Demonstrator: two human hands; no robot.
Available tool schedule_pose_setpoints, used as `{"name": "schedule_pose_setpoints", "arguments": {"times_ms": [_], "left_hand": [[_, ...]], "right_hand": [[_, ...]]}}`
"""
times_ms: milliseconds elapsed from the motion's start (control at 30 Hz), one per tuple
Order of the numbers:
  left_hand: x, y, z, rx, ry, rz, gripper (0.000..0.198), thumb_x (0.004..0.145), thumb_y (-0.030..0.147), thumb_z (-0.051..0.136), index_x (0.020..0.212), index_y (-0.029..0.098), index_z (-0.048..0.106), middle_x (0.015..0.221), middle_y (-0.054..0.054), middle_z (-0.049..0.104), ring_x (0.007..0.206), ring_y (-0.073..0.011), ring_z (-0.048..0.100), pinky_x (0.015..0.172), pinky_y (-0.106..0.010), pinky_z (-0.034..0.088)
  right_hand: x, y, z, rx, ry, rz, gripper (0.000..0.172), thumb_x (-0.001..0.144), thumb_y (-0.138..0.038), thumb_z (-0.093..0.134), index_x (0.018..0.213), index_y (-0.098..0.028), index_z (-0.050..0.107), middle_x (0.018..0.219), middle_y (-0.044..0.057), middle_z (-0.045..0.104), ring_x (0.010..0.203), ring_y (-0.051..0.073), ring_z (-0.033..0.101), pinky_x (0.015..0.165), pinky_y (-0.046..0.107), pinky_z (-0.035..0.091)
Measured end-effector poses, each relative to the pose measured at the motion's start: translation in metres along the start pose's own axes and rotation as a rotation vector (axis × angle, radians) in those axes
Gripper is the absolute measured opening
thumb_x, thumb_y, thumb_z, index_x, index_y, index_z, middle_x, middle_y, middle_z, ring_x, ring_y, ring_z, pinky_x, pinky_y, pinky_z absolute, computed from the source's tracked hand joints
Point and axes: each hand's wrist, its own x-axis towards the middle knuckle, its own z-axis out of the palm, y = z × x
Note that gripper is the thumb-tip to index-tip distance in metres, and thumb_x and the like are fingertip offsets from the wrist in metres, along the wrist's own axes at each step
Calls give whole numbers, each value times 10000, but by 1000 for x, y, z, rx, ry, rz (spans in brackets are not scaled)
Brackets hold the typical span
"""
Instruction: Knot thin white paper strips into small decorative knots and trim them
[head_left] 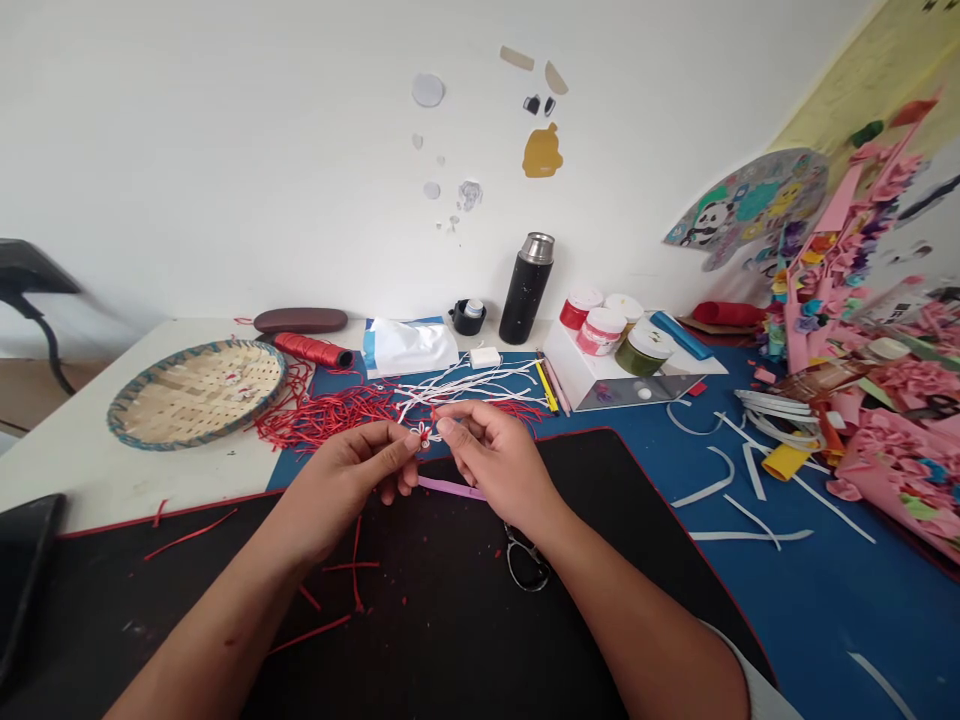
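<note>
Between my two hands, above the black mat (600, 500), is a small red and white knotted cord ornament (424, 436). My left hand (367, 460) pinches its left side between thumb and forefinger. On the other side, my right hand (487, 450) has its fingertips closed on the ornament's right edge. A thin purple strip (450, 487) shows just below the fingers; I cannot tell whether it lies on the mat or is held. Black scissor handles (527, 562) lie on the mat under my right wrist, the blades hidden. Red cord scraps (356, 570) lie near my left forearm.
Behind my hands lie a pile of red cords (330, 410) and white cords (465, 385). A woven basket (199, 395) and a red thread spool (311, 350) stand left. Paint jars (601, 330) sit on a white box beside a black thermos (527, 290). White strips (750, 535) lie right.
</note>
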Motion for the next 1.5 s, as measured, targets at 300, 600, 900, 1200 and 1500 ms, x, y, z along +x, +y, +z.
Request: {"name": "schedule_pose_setpoints", "arguments": {"times_ms": [300,600,900,1200,1500], "left_hand": [[0,4,2,124,-22,-42,473,835,673,744,694,226,680,635,0,675,589,-163,541,585,-291,432],[2,0,3,163,-16,-47,437,813,626,764,651,235,657,612,-1,662,587,-183,544,594,-298,434],[6,-3,4,180,22,-29,464,811,652,719,626,241,608,587,10,615,571,-185,531,582,-302,418],[12,-11,-6,82,132,-2,468,792,665,742,649,231,642,577,8,639,538,-171,525,559,-290,422],[14,-17,-13,-87,238,20,444,780,638,803,662,229,676,619,-11,659,570,-185,559,573,-286,455]], "right_hand": [[0,4,0,-87,33,-17,251,931,-444,698,1000,-202,695,665,-50,543,574,123,470,544,267,373],[-4,2,1,-286,65,-132,176,968,-364,672,948,-198,727,650,-58,526,605,123,462,589,266,371],[0,9,-1,-317,78,-141,182,974,-355,673,943,-192,747,645,-59,519,602,122,450,583,257,356],[-15,-10,-15,-501,23,-118,228,1024,-383,643,1083,-212,782,724,-24,631,655,141,560,627,254,411],[-87,-32,-61,-1061,-206,95,344,977,-340,749,1316,-280,732,1085,52,719,939,219,691,801,304,490]]}}
